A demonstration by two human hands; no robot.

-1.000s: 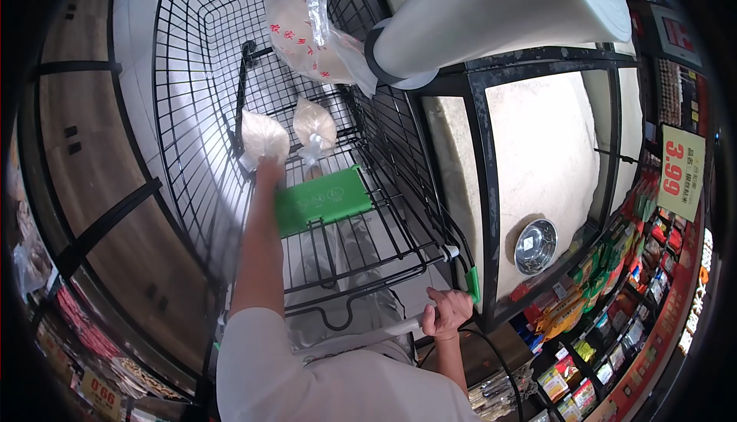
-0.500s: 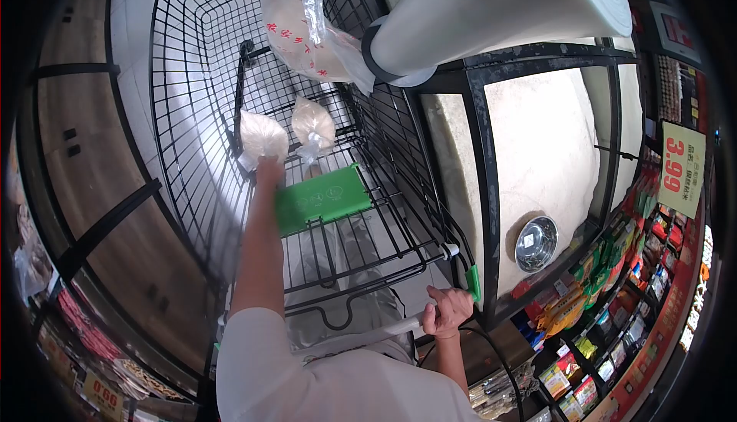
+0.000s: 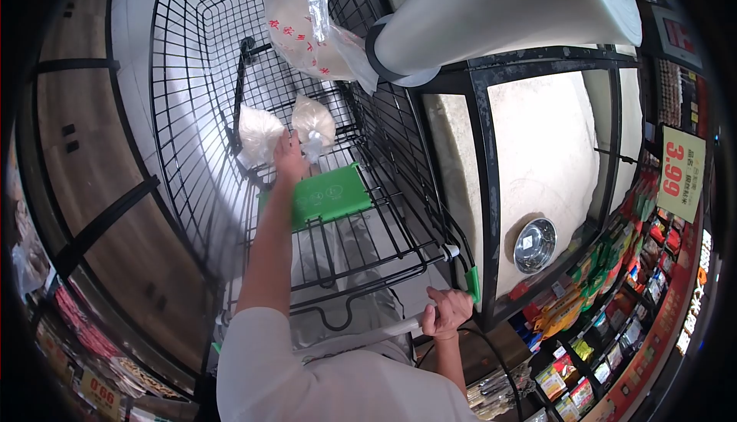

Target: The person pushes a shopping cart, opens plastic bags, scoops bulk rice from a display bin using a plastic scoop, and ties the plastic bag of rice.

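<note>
Inside the shopping cart [image 3: 192, 61] lie two small knotted plastic bags, the left bag [image 3: 259, 134] and the right bag [image 3: 313, 126]. My left hand [image 3: 289, 155] is between them, close to the left bag's right edge, its fingers apart and apparently holding nothing. Just below it is the cart's green panel [image 3: 330, 195]. A larger clear bag with red print [image 3: 307, 34] lies farther up in the cart. At the lower right, my right hand [image 3: 447, 312] is closed around the end of the cart handle [image 3: 391, 330].
Right of the cart stands a black-framed bin of white grains [image 3: 537, 145] with a metal bowl [image 3: 535, 245] inside. A plastic roll [image 3: 507, 15] juts over it. Shelves with packets [image 3: 568, 376] and a price sign [image 3: 681, 172] are farther right; wooden-topped bins [image 3: 100, 122] line the left.
My left hand has let go of the left bag and moved right, between the two small bags. My right hand has stayed on the handle.
</note>
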